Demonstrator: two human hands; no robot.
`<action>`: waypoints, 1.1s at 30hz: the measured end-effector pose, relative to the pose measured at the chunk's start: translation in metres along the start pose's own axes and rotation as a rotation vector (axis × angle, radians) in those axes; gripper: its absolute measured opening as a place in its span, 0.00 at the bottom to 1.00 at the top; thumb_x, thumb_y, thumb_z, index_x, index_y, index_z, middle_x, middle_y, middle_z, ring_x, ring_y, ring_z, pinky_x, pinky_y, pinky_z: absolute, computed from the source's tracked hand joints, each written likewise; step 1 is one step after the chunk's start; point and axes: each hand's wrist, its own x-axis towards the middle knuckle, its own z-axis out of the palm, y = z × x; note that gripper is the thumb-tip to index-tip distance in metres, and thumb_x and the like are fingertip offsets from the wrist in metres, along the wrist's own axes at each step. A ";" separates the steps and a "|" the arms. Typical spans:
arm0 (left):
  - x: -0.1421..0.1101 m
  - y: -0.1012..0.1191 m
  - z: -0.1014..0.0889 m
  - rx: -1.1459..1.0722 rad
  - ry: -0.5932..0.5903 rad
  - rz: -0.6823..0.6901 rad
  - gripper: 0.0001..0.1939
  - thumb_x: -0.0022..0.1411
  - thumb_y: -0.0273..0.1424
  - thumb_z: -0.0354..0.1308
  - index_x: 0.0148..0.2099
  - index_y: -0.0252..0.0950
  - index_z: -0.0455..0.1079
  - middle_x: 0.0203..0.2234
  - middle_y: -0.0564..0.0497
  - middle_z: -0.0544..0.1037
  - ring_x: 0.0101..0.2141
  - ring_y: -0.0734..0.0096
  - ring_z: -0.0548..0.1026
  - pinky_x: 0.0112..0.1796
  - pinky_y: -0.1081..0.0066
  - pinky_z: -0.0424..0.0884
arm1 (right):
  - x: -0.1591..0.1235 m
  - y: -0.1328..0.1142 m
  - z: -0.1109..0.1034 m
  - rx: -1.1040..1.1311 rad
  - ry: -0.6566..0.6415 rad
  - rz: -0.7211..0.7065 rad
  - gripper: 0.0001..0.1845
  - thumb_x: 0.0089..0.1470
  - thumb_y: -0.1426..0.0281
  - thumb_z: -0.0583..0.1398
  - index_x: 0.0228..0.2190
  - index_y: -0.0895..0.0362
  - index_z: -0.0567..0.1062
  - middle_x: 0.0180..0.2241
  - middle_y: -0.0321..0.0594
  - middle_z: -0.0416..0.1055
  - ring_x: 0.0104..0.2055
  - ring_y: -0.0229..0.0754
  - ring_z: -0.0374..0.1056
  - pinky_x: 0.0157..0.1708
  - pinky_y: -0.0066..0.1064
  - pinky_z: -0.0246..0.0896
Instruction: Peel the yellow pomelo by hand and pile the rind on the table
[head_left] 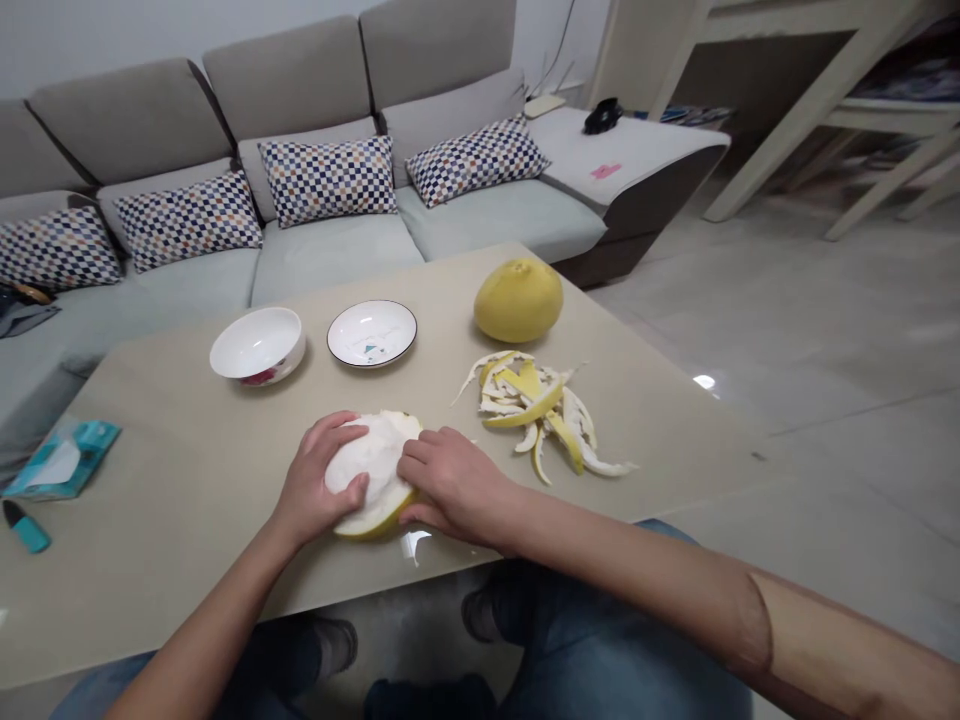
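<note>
A partly peeled pomelo [375, 462] rests on the table near its front edge, white pith showing on top and yellow rind still around its lower right side. My left hand [319, 480] is wrapped over its left side, thumb and fingers pressed on the pith. On the right side, my right hand [450, 482] grips the rind edge with curled fingers; the fingertips are partly hidden. To the right lies a heap of yellow and white peel strips [536, 400]. Behind the heap sits a whole yellow pomelo [519, 302].
A white bowl [259, 345] and a white dark-rimmed plate [373, 333] stand beyond the hands. At the left are a teal tissue pack [82, 455] and a teal-and-black small object [26, 527]. The table [187, 480] faces a grey sofa [337, 250] with patterned cushions.
</note>
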 end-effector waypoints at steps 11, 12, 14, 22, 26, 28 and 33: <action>-0.003 0.007 0.002 0.033 0.039 -0.020 0.22 0.58 0.37 0.56 0.55 0.42 0.65 0.56 0.45 0.68 0.57 0.54 0.66 0.57 0.51 0.64 | -0.013 -0.010 0.014 -0.054 0.063 0.026 0.18 0.58 0.58 0.62 0.40 0.61 0.71 0.40 0.49 0.72 0.39 0.49 0.63 0.36 0.37 0.52; -0.003 0.007 0.002 0.039 0.044 -0.022 0.22 0.58 0.37 0.56 0.55 0.42 0.65 0.56 0.45 0.68 0.57 0.54 0.66 0.57 0.51 0.64 | -0.014 -0.012 0.015 -0.071 0.082 0.042 0.21 0.56 0.56 0.63 0.40 0.62 0.71 0.40 0.50 0.71 0.39 0.50 0.63 0.36 0.38 0.52; -0.004 0.008 0.003 0.051 0.054 -0.017 0.22 0.58 0.36 0.57 0.55 0.42 0.65 0.56 0.45 0.68 0.57 0.53 0.66 0.57 0.51 0.64 | -0.015 -0.016 0.019 -0.084 0.122 0.068 0.23 0.55 0.54 0.64 0.39 0.62 0.72 0.39 0.49 0.71 0.40 0.51 0.62 0.37 0.38 0.52; -0.008 0.006 0.002 0.060 0.067 0.028 0.22 0.58 0.36 0.57 0.55 0.42 0.65 0.55 0.45 0.68 0.56 0.55 0.66 0.56 0.53 0.64 | -0.013 -0.021 0.041 -0.029 0.271 0.016 0.09 0.56 0.67 0.63 0.35 0.61 0.73 0.36 0.47 0.71 0.39 0.48 0.60 0.39 0.36 0.51; -0.006 0.009 0.002 0.086 0.060 0.047 0.21 0.59 0.36 0.56 0.55 0.43 0.65 0.55 0.45 0.69 0.56 0.55 0.66 0.56 0.53 0.64 | -0.014 -0.020 0.045 -0.029 0.283 -0.018 0.08 0.58 0.68 0.62 0.32 0.61 0.72 0.33 0.45 0.70 0.36 0.46 0.59 0.36 0.36 0.50; -0.006 0.009 0.003 0.079 0.067 0.041 0.21 0.59 0.36 0.56 0.55 0.42 0.65 0.55 0.45 0.69 0.56 0.55 0.67 0.56 0.53 0.64 | -0.015 -0.022 0.045 -0.047 0.297 -0.018 0.09 0.58 0.67 0.61 0.31 0.60 0.72 0.32 0.44 0.70 0.36 0.46 0.59 0.35 0.36 0.49; -0.007 0.006 0.004 0.051 0.102 -0.008 0.22 0.59 0.37 0.56 0.55 0.42 0.66 0.56 0.45 0.69 0.57 0.55 0.66 0.58 0.53 0.63 | -0.013 -0.028 0.042 -0.112 0.329 0.012 0.09 0.56 0.67 0.63 0.36 0.62 0.73 0.35 0.46 0.71 0.37 0.48 0.60 0.36 0.37 0.50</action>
